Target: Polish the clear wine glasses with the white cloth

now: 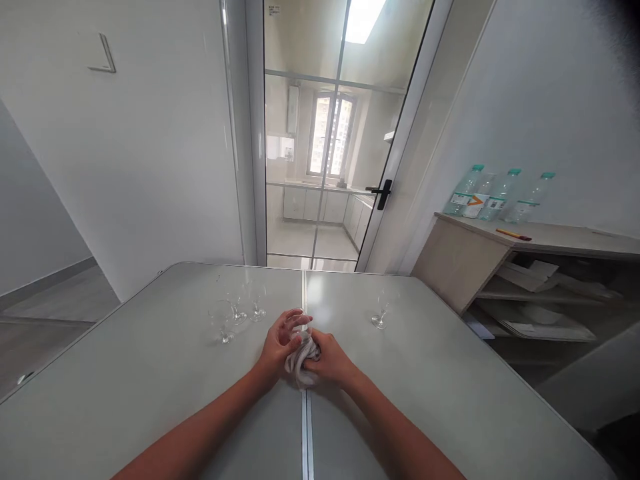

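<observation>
My left hand [280, 341] is wrapped round a clear stemmed glass [299, 321], whose bowl shows between the fingers. Pressed against that glass is a white cloth [303, 365], bunched up in my right hand [330, 359]. The cloth and fingers hide the glass's lower part. Both hands meet over the seam in the middle of the table. To their left stand several upright stemmed glasses, among them a front one [223, 323] and a rear one [257, 301]. On the right another stemmed glass [381, 310] stands by itself.
The grey table [165, 393] has a metal-edged seam down its middle. Beyond its far edge is a glass door [325, 220] with a black handle [384, 194]. At right, a wooden shelf unit [465, 257] bears several plastic bottles [500, 195] and a yellow-red pen [513, 235].
</observation>
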{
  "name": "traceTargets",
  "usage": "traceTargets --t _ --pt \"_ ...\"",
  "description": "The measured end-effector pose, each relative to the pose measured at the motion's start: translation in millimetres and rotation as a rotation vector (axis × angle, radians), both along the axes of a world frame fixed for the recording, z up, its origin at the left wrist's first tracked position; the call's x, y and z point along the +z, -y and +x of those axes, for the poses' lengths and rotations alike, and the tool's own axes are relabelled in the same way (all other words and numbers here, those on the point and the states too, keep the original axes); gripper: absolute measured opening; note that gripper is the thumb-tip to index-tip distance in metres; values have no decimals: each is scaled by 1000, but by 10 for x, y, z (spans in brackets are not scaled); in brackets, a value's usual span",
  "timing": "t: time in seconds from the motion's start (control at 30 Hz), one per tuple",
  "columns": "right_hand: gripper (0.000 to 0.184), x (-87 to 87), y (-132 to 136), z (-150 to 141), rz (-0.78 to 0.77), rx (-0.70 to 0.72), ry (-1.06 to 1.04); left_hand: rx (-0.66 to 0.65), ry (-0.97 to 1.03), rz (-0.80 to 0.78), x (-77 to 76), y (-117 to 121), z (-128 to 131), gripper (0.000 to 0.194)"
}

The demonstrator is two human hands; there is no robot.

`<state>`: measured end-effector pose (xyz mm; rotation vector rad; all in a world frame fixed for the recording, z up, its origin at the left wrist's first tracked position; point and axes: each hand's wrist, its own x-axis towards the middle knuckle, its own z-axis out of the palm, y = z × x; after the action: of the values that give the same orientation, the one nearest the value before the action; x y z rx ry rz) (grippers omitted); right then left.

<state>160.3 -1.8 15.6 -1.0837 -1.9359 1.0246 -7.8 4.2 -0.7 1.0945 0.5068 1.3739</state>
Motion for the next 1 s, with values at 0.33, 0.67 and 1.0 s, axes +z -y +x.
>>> traceTargets --t 0.33,0.67,1.0 --pt "14 8 55 8 -190 150 -242 -72 76 -98 -71 -67 -67 58" --pt "34 175 111 55 -249 268 -126 -156 62 -10 -51 -7 -14 61" --pt "19 -36 65 15 -161 138 -161 -224 107 -140 -20 -9 -57 57"
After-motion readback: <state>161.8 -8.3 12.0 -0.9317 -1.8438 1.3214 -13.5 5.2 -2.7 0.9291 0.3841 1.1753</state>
